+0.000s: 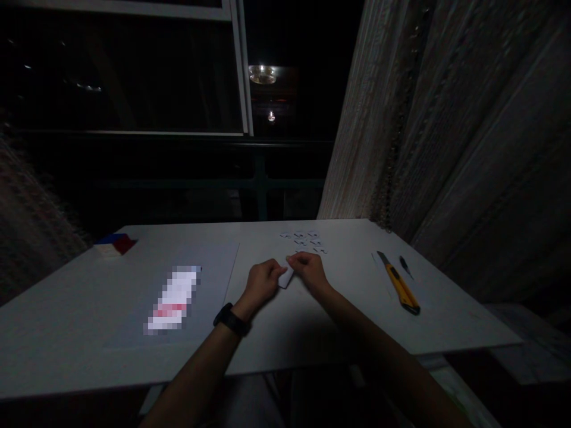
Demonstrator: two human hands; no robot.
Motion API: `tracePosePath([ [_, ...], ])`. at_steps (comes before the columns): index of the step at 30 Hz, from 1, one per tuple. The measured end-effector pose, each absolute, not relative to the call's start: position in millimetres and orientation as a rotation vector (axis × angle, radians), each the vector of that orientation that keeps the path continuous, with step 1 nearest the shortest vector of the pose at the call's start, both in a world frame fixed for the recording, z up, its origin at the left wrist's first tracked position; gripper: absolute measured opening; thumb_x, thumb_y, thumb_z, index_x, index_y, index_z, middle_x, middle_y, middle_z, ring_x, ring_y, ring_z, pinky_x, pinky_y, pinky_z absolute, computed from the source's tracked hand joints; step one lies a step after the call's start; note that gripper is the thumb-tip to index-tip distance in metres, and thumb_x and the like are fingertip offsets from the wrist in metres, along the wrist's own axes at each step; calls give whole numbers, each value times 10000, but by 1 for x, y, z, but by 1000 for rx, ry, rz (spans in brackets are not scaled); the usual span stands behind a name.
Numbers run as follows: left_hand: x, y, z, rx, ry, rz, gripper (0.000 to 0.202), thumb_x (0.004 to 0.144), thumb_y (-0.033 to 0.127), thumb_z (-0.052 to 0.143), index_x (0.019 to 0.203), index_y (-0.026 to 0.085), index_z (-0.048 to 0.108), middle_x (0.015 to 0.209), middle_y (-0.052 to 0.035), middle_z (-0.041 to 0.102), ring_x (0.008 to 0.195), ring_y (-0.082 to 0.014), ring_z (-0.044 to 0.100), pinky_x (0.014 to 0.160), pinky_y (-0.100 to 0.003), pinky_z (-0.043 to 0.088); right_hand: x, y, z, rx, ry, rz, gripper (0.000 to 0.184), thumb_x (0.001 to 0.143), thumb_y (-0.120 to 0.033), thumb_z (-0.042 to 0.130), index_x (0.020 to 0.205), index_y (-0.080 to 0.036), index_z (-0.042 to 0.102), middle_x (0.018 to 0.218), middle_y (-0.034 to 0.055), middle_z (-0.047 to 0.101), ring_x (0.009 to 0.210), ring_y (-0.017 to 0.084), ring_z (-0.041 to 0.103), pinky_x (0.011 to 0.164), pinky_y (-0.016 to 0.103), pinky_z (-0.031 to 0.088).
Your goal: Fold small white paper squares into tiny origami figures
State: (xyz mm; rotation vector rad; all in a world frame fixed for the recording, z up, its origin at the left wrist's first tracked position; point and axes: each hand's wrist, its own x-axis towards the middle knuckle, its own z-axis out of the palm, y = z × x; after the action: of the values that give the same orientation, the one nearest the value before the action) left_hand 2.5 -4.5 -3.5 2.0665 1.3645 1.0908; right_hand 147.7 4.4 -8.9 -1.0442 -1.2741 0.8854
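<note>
My left fingers (277, 271) and right fingers (298, 260) pinch the paper (286, 279) over the middle of the surface (350, 258), apparently for two-sided control; the cutter (399, 287) lies toward the right edge, probably within reach.

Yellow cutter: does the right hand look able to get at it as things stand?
Probably yes: nothing visible blocks the way between the right hand and the yellow cutter, though it seems busy with the white paper.

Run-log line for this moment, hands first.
left hand: holds white piece | right hand: holds same piece | beyond: small marked pieces | right side: yellow cutter
</note>
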Motion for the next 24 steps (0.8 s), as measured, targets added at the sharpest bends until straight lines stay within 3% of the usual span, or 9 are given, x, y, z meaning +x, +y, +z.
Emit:
tracePosePath([
  [8, 6, -9, -1, 2099, 1266, 1027, 331, 785, 449, 444, 652, 172, 567, 566, -5, 566, 556, -140, 506, 537, -235, 331, 151, 9, -11, -1122, -1323, 730, 175, 615, -335, 646, 544, -177, 620, 544, 2, 588, 546, 140, 536, 559, 250, 401],
  [18, 8, -14, -4, 2334, 1342, 909, 273, 865, 382, 339, 773, 194, 515, 623, -24, 584, 594, -159, 553, 562, -241, 326, 152, 10, -9, -1126, -1230, 845, 201, 581, -347, 653, 511, -166, 602, 488, -15, 555, 485, 117, 497, 528, 240, 377],
  [24, 7, -13, -4, 2416, 1337, 868, 251, 864, 362, 358, 740, 200, 504, 626, -27, 585, 595, -159, 549, 555, -241, 316, 156, 10, -6, -1134, -1234, 829, 208, 580, -347, 658, 501, -164, 599, 476, -17, 549, 474, 112, 485, 510, 234, 367],
])
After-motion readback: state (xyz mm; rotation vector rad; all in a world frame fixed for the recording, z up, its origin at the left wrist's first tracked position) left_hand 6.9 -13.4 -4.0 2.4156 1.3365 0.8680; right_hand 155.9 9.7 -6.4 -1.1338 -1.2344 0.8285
